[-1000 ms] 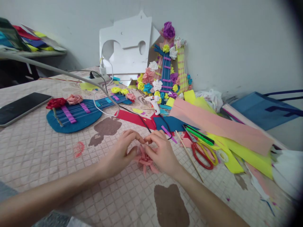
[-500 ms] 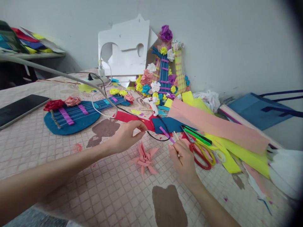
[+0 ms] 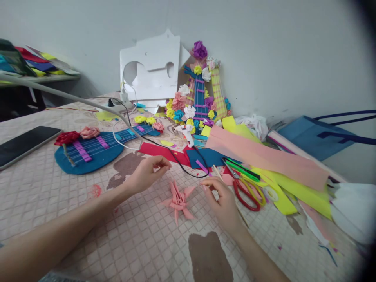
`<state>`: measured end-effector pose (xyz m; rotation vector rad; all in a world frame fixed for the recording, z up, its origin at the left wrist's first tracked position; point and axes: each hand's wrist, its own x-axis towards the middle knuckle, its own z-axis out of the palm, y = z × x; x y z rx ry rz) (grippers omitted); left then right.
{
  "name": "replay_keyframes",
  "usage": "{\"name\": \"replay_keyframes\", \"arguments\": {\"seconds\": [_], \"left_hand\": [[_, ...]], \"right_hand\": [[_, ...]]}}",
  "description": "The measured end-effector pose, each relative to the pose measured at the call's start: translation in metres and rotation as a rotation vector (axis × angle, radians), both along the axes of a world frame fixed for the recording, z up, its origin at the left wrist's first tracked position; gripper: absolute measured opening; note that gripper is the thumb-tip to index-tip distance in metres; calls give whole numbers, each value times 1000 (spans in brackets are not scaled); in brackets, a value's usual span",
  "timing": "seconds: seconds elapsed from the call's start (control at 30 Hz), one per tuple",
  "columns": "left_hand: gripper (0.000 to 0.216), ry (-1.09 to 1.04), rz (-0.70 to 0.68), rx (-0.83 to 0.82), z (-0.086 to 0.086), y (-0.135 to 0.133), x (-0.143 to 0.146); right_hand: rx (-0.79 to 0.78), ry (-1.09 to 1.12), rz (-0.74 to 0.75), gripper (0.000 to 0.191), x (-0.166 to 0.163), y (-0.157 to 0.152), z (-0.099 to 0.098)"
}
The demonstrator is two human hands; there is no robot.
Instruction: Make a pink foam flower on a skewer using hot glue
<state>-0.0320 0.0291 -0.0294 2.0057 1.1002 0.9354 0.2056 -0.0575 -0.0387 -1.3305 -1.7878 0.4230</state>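
Note:
My left hand (image 3: 149, 174) hovers above the table, left of a pink crepe-paper flower (image 3: 178, 200) with pointed petals. Its thumb and index finger come together in a pinch; anything between them is too small to see. On the flower's other side is my right hand (image 3: 221, 197), thumb and forefinger likewise drawn together, with nothing I can name between the tips. A thin wooden stick (image 3: 242, 218) runs beneath or behind this hand, partly hidden by it. Red-handled scissors (image 3: 246, 197) and a green cutter (image 3: 243, 169) lie just to the right.
A white glue gun (image 3: 186, 134) with a black cord stands behind the flower. At left are a blue paper guitar (image 3: 91, 158) and a phone (image 3: 28, 145). Pink paper (image 3: 264, 154) and yellow strips cover the right side. Decorated paper guitars (image 3: 199, 96) lean against the wall.
My right hand has come off the stick's end and shifted slightly left; the stick now slants under or behind it. My left hand has drawn back a little to the left. The view has tilted slightly.

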Motion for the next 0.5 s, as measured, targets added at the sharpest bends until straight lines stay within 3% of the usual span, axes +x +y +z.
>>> {"name": "replay_keyframes", "arguments": {"seconds": [0.3, 0.5], "left_hand": [[21, 108, 50, -16, -1, 2, -3], [20, 103, 48, 1, -2, 3, -6]], "right_hand": [[-19, 32, -29, 15, 12, 4, 0], [-59, -11, 19, 16, 8, 44, 18]]}}
